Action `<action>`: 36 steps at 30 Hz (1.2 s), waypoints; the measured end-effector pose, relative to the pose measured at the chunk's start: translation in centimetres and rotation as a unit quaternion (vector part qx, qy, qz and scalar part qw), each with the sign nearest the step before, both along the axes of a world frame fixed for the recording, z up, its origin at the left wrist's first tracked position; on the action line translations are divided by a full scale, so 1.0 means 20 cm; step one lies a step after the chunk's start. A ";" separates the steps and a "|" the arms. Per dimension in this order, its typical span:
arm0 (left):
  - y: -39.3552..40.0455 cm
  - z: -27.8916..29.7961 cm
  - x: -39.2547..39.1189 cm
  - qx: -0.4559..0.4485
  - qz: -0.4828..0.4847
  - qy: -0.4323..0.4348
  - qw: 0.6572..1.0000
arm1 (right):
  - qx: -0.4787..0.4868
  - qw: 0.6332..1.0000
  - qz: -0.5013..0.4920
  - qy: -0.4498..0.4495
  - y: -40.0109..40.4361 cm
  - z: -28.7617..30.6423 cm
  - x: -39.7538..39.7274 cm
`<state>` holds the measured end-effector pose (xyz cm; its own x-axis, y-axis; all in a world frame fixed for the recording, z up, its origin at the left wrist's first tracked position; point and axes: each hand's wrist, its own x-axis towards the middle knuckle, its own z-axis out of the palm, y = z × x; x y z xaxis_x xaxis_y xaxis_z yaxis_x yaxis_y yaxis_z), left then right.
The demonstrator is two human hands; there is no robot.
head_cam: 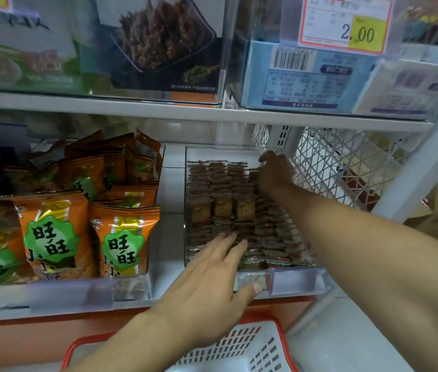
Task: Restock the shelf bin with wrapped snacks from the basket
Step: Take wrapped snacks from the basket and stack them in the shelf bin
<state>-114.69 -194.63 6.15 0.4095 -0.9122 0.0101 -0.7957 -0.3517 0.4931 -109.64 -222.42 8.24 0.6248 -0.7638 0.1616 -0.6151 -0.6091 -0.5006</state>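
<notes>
Both hands are in the clear shelf bin (pixel 189 183), middle shelf, right of centre

Bin holds small wrapped snacks (pixel 223 189) packed in tight rows, several columns front to back, nearly full. A few packs mid-bin stand face-up showing tan contents

Left hand (pixel 212 280): fingers straight and spread, lying flat on the front rows, thumb down over the bin's front lip. Not gripping anything

Right hand (pixel 274 173): reached deep to the back right corner, palm down on the rear stack, fingers bent over the packs. Can't tell if it's pinching a pack or just pressing, the fingertips are hidden

Basket (pixel 255 345): red rim, white slotted wall, sits below the shelf edge under the left forearm. Inside mostly hidden by the arm

Left bin: orange bags (pixel 121 237) with green labels, upright, well apart from the snack bin

White mesh panel (pixel 328 162) just beside the right hand, behind the bin

Upper shelf: boxed goods and a price tag (pixel 346 22) reading 2.00
</notes>
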 end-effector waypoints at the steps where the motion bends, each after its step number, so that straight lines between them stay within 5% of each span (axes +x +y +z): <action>1: 0.00 0.00 0.00 0.001 -0.001 -0.003 1.000 | -0.002 1.000 0.007 -0.002 0.01 -0.01 0.00; 17: -0.06 0.00 -0.01 0.002 0.018 -0.030 0.999 | 0.007 0.992 0.107 -0.067 -0.08 0.02 -0.01; 26: -0.05 -0.04 -0.01 0.012 0.008 -0.070 0.997 | 0.088 0.992 0.010 -0.095 -0.08 -0.07 0.00; 36: -0.03 -0.01 0.00 -0.005 0.004 -0.041 0.999 | 0.102 0.992 0.057 -0.038 -0.08 0.00 -0.01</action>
